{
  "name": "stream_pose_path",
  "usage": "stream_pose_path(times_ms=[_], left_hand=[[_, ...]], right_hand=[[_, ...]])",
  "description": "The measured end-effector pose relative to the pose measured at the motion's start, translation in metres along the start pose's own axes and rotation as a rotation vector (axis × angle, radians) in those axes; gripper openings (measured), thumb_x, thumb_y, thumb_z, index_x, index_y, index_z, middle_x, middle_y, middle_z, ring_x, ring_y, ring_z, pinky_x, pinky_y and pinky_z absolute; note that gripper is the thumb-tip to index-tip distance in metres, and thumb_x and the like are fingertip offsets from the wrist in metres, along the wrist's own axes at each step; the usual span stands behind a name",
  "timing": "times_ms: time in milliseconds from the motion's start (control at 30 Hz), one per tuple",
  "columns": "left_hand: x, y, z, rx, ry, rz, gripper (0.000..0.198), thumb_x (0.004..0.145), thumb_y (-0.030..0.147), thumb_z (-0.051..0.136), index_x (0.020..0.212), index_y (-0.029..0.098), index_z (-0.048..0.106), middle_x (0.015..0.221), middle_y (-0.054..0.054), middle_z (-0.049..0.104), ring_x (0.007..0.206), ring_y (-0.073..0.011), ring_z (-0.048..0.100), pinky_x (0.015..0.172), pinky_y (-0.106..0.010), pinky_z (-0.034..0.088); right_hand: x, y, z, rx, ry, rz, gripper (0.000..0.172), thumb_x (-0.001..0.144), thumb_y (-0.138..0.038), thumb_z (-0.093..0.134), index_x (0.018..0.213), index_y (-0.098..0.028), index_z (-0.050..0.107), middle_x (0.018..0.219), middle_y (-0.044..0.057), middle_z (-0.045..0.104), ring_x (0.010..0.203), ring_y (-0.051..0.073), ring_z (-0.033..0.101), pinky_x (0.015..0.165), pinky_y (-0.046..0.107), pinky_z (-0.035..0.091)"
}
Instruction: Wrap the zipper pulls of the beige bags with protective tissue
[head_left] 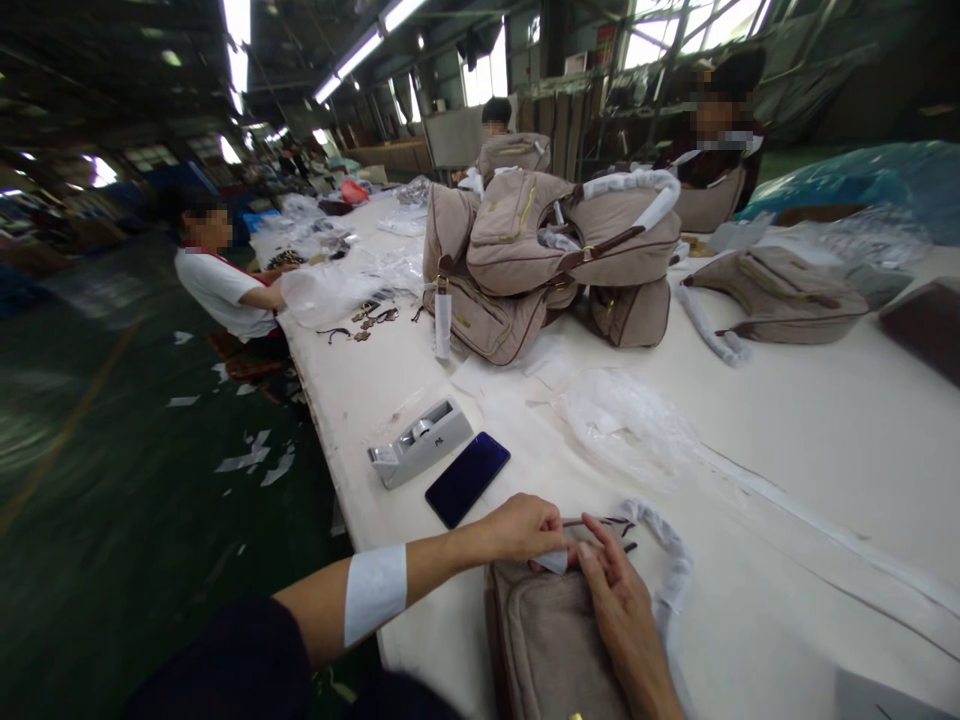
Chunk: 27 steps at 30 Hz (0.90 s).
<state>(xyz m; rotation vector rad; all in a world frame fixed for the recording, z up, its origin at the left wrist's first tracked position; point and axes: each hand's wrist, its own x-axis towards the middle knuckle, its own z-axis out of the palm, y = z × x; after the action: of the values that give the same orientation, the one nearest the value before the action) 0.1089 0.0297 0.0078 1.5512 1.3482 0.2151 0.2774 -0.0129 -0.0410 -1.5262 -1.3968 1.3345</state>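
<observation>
A taupe bag (555, 640) with dark trim lies at the table's near edge, its strap (671, 560) wrapped in white material and curving to the right. My left hand (529, 528) is closed at the bag's top edge, pinching a small white piece (553, 560). Beside it my right hand (616, 590) rests over the bag's top, thumb and forefinger raised apart, other fingers partly hidden near the white piece. A white patch (376, 592) is around my left forearm.
A grey tape dispenser (421, 440) and a dark phone (468, 479) lie beyond my left forearm. Stacked taupe bags (555, 250) stand mid-table, with clear plastic (622, 420) nearer. A person (225, 280) works at the left edge; others are behind the bags.
</observation>
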Motion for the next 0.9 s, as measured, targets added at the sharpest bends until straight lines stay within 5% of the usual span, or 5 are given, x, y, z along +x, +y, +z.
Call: stream_pose_path(times_ms=[300, 433, 667, 767, 900], left_hand=[[-0.005, -0.005, -0.001, -0.421, -0.028, -0.136, 0.042, 0.074, 0.055, 0.053, 0.085, 0.015, 0.057, 0.058, 0.001, 0.058, 0.045, -0.0121, 0.055, 0.044, -0.023, 0.043], [-0.01, -0.016, -0.008, -0.525, -0.135, -0.24, 0.049, 0.055, 0.055, 0.071, 0.077, 0.013, 0.057, 0.058, 0.0, 0.06, 0.045, -0.0122, 0.056, 0.043, -0.022, 0.041], [-0.016, -0.021, 0.0, -0.513, -0.055, -0.095, 0.037, 0.064, 0.049, 0.065, 0.073, 0.013, 0.058, 0.061, 0.001, 0.058, 0.052, -0.011, 0.056, 0.048, -0.021, 0.042], [-0.019, -0.016, -0.001, -0.334, 0.026, 0.018, 0.029, 0.071, 0.042, 0.061, 0.073, 0.013, 0.061, 0.058, 0.002, 0.056, 0.051, -0.0092, 0.053, 0.05, -0.019, 0.041], [-0.022, -0.015, 0.0, -0.359, 0.106, 0.007, 0.031, 0.074, 0.044, 0.058, 0.078, 0.013, 0.061, 0.059, 0.001, 0.056, 0.054, -0.0118, 0.057, 0.05, -0.021, 0.043]], right_hand=[[0.004, -0.001, 0.006, 0.07, -0.049, -0.016, 0.063, 0.078, -0.046, 0.056, 0.13, -0.013, 0.042, 0.082, 0.003, 0.069, 0.084, 0.023, 0.063, 0.086, 0.038, 0.043], [0.002, -0.004, 0.009, 0.081, -0.07, -0.02, 0.061, 0.078, -0.046, 0.056, 0.129, -0.013, 0.044, 0.082, 0.003, 0.069, 0.081, 0.023, 0.062, 0.083, 0.037, 0.043], [0.012, -0.003, -0.001, 0.196, -0.282, 0.012, 0.061, 0.078, -0.045, 0.059, 0.13, -0.017, 0.043, 0.106, 0.009, 0.067, 0.103, 0.024, 0.058, 0.092, 0.038, 0.04], [0.022, -0.009, -0.007, 0.235, -0.522, 0.011, 0.042, 0.076, -0.042, 0.061, 0.11, -0.017, 0.06, 0.093, 0.007, 0.069, 0.09, 0.023, 0.061, 0.079, 0.033, 0.045], [0.031, -0.015, -0.004, 0.225, -0.512, -0.012, 0.027, 0.073, -0.042, 0.064, 0.075, -0.016, 0.065, 0.068, 0.001, 0.063, 0.065, 0.016, 0.055, 0.061, 0.026, 0.041]])
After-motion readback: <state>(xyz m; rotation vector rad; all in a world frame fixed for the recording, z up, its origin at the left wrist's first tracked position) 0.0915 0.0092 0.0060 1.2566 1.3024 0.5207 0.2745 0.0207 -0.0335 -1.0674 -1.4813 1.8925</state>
